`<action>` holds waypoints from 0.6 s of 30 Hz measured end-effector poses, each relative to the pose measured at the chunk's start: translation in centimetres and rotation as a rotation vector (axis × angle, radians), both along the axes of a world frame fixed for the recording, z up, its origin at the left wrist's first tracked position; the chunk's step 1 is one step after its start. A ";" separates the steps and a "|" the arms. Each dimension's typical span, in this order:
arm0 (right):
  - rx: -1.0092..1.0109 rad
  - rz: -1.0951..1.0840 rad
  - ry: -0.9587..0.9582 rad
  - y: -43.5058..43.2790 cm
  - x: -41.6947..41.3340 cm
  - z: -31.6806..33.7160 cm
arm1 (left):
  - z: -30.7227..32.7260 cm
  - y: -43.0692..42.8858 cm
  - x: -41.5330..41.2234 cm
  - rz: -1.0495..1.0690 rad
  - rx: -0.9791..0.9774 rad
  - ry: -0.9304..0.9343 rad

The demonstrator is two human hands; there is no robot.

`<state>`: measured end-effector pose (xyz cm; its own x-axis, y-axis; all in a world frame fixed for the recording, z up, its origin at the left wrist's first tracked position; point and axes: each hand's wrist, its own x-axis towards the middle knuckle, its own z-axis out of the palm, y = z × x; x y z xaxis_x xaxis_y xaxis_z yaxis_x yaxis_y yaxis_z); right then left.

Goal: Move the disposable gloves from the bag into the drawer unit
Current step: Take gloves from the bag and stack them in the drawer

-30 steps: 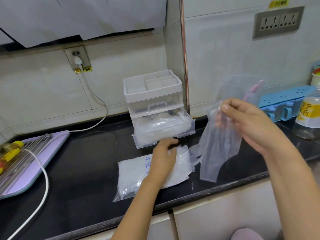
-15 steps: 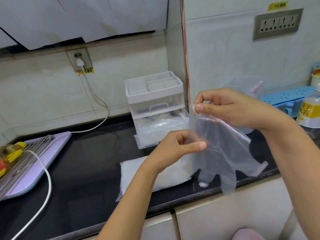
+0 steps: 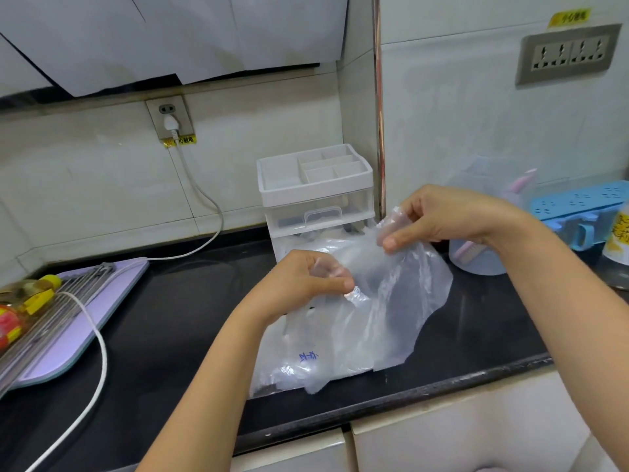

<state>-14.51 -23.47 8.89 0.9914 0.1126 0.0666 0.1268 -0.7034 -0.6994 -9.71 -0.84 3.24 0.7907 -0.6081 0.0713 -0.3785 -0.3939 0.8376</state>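
A thin clear disposable glove [image 3: 401, 294] is stretched between both hands above the black counter. My left hand [image 3: 299, 284] pinches its lower left edge. Higher and to the right, my right hand [image 3: 449, 216] pinches its upper edge. Under the glove lies the clear bag [image 3: 296, 362] of gloves with blue writing, flat on the counter. Behind it stands the white and clear drawer unit [image 3: 316, 195]; its lower drawer is pulled out and mostly hidden by the glove, with clear plastic showing inside.
A lilac tray [image 3: 98, 308] with a wire rack and a yellow-capped bottle sits at the left, crossed by a white cable [image 3: 98, 369]. A clear jug [image 3: 480, 257], a blue box [image 3: 578, 209] and a bottle stand at the right. The counter's front edge [image 3: 442, 383] runs below the bag.
My left hand left the bag, rose and took hold of the glove. My right hand brought the glove leftward over the bag and in front of the drawer.
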 end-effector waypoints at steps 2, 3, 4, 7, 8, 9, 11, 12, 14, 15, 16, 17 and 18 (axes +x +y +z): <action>-0.049 0.009 0.013 0.0 1.5 0.1 | 0.4 0.7 1.0 0.032 0.096 -0.053; -0.070 -0.004 0.016 0.0 2.5 0.1 | 0.7 0.9 1.5 0.061 0.117 -0.081; -0.088 -0.025 0.019 0.0 3.3 0.3 | 1.1 1.1 2.2 0.092 0.131 -0.113; -0.129 -0.119 -0.014 0.3 6.5 1.3 | 2.6 0.8 4.6 0.204 0.173 -0.212; -0.132 -0.149 -0.046 0.6 7.5 1.7 | 3.2 0.5 5.6 0.234 0.177 -0.250; -0.126 -0.174 -0.089 0.7 8.4 2.2 | 3.8 0.1 6.5 0.272 0.177 -0.294; -0.083 -0.217 -0.197 1.1 9.9 3.0 | 5.0 -0.6 8.4 0.368 0.139 -0.416; -0.034 -0.224 -0.257 1.2 10.3 3.4 | 5.6 -0.8 9.1 0.416 0.079 -0.491; 0.120 -0.203 -0.389 1.3 10.4 3.9 | 6.8 -0.9 9.8 0.479 -0.075 -0.611; 0.186 -0.185 -0.463 1.2 10.2 4.2 | 7.3 -0.9 9.7 0.491 -0.136 -0.665; 0.233 -0.168 -0.527 1.0 9.9 4.2 | 7.6 -0.9 9.4 0.492 -0.174 -0.726; 0.263 -0.155 -0.573 0.7 9.4 4.2 | 7.7 -0.8 8.9 0.483 -0.201 -0.796; 0.279 -0.145 -0.599 0.3 8.8 4.1 | 7.6 -0.7 8.4 0.462 -0.228 -0.863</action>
